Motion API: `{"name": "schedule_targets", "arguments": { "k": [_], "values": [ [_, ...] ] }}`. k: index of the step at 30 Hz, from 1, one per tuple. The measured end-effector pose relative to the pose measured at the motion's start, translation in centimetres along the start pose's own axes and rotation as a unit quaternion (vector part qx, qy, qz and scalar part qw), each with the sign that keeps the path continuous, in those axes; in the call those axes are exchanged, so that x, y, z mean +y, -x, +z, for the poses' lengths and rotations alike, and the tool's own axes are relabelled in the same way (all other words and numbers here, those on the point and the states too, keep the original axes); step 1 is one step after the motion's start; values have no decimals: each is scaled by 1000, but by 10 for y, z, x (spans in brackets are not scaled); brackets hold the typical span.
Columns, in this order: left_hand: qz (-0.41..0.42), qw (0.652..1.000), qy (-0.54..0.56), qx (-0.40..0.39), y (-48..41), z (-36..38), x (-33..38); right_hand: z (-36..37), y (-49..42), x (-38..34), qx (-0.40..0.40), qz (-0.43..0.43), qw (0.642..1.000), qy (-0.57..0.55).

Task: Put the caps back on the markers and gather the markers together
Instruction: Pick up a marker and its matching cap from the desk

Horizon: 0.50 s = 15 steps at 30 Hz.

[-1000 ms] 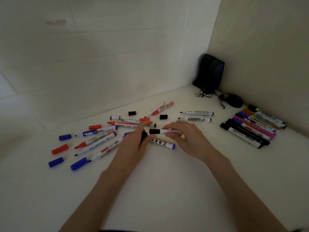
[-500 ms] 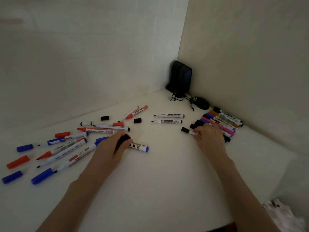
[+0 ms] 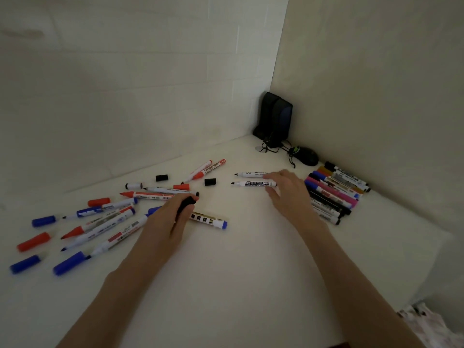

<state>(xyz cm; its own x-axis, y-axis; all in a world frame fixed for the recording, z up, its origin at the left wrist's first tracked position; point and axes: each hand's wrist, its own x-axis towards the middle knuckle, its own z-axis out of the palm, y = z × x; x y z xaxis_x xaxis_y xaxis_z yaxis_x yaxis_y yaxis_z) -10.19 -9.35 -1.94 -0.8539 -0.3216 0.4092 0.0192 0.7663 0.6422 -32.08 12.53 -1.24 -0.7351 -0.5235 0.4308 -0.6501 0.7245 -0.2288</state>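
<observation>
My left hand (image 3: 170,217) grips a black cap (image 3: 187,204) just above the white table, beside a marker with a blue end (image 3: 211,219). Fingers of my right hand (image 3: 286,192) rest on the rear ends of two uncapped black markers (image 3: 252,183), and no clear grip shows. To its right lies a row of capped markers (image 3: 334,192) against the wall. Several uncapped red, blue and black markers (image 3: 105,222) are scattered at the left. Loose caps lie about: black ones (image 3: 210,182), red ones (image 3: 34,241) and blue ones (image 3: 25,264).
A black speaker (image 3: 276,119) stands in the back corner with tangled cables, and a black mouse (image 3: 306,155) sits next to it. Walls close the table at the back and right. The table's edge (image 3: 426,272) drops off at the lower right, above patterned cloth (image 3: 426,325).
My right hand carried the capped black marker to the row at the right, left it there, and came back left onto the two uncapped black markers. My left hand kept its black cap.
</observation>
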Motion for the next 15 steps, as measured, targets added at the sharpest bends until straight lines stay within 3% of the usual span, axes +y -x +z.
{"name": "schedule_targets", "arguments": {
  "k": [4,7,10,13,15],
  "values": [
    [-17,1000,5,-3,3,-4,-3,28,-18,-13,-35,-35,998,32],
    [-59,995,86,7,5,-6,-3,36,-18,-17,-10,-41,999,31],
    [-80,988,125,32,5,-9,-3,31,-10,-26,6,-68,996,-63],
    [-83,984,148,47,3,-12,-3,16,1,-48,-21,-152,967,-202],
    [-92,980,170,51,3,-14,-1,8,8,-62,-15,-204,953,-225]
  ]
}}
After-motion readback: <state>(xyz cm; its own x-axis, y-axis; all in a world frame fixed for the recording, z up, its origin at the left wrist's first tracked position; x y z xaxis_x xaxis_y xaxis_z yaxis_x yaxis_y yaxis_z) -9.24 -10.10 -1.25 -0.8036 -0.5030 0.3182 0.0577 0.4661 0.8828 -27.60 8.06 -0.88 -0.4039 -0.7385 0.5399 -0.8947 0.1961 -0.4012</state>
